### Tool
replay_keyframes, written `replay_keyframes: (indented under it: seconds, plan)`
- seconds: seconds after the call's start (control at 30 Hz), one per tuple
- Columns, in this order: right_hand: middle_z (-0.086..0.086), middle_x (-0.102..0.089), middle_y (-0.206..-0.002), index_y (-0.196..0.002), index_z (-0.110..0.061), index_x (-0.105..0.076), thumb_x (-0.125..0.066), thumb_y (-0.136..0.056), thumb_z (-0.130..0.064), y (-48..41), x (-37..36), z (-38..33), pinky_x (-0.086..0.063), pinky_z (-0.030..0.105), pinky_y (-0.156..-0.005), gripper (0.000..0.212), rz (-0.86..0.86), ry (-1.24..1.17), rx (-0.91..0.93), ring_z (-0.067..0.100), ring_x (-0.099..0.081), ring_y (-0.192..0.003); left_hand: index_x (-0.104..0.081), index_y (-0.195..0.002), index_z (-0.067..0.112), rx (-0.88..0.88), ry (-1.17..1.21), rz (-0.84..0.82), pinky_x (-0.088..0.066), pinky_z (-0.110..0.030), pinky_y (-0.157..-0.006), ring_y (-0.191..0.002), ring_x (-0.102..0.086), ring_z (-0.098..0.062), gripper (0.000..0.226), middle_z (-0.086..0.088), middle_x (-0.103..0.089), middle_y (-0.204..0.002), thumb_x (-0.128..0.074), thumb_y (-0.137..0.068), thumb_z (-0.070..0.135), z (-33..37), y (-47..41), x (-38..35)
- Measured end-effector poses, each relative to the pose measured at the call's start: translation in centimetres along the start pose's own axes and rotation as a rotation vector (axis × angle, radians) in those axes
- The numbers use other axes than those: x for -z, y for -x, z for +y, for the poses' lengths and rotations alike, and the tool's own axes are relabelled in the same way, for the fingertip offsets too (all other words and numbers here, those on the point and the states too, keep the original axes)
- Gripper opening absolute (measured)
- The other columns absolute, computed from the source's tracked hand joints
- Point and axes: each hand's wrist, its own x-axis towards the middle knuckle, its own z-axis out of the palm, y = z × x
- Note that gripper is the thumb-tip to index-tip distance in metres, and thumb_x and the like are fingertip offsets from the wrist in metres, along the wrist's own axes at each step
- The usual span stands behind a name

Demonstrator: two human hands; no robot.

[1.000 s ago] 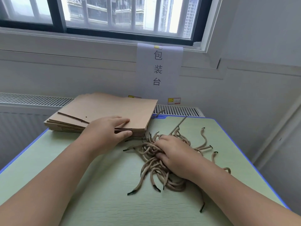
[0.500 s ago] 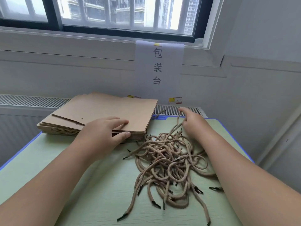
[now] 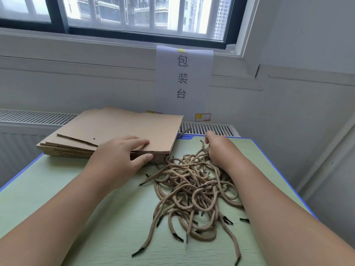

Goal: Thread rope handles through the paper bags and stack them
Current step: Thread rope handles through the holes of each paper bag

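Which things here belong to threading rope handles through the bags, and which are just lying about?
For the job: paper bags, rope handles, left hand, right hand, green table.
Lying about: paper sign, radiator grille, yellow sticker, window.

1. You have one view: a wide-angle camera on your head, facing forward and down over the table (image 3: 130, 227) toward the window (image 3: 134, 14) wall.
2. It sits near: your forearms enter from the bottom edge, with left hand (image 3: 117, 160) and right hand (image 3: 221, 150) at mid-frame.
3. The ropes (image 3: 192, 189) lie lower right of centre.
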Motion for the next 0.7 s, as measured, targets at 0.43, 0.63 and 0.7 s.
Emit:
replay_keyframes:
  seconds: [0.43, 0.63, 0.7]
  plan:
    - [0.000, -0.057, -0.090, -0.092, -0.024, -0.045, -0.051, -0.102, -0.016, 2.6, 1.4, -1.9, -0.046, 0.037, -0.071, 0.015, -0.064, -0.159, 0.097, 0.020, -0.053, -0.079, -0.066, -0.134, 0.036, 0.003, 0.028, 0.059, -0.035, -0.026, -0.085, -0.126, -0.055, -0.011, 0.041, 0.019, -0.062, -0.138, -0.063, -0.096, 0.051, 0.4, 1.8, 0.7]
    - [-0.010, -0.057, -0.087, -0.084, -0.029, -0.053, -0.059, -0.098, -0.014, 2.4, 2.2, -2.8, -0.042, 0.026, -0.065, 0.021, -0.134, -0.230, 0.180, 0.011, -0.054, -0.079, -0.067, -0.133, 0.035, 0.018, 0.041, 0.052, -0.040, -0.028, -0.090, -0.125, -0.056, -0.013, 0.040, 0.017, -0.063, -0.137, -0.064, -0.096, 0.051, -0.1, 1.2, 0.5]
    - [-0.012, -0.060, -0.088, -0.086, -0.029, -0.058, -0.059, -0.098, -0.015, 2.1, 2.1, -2.9, -0.045, 0.025, -0.068, 0.019, -0.135, -0.244, 0.206, 0.011, -0.058, -0.082, -0.068, -0.132, 0.035, 0.020, 0.045, 0.053, -0.042, -0.030, -0.092, -0.125, -0.056, -0.013, 0.040, 0.017, -0.063, -0.137, -0.064, -0.095, 0.051, -0.2, 1.0, 0.4]
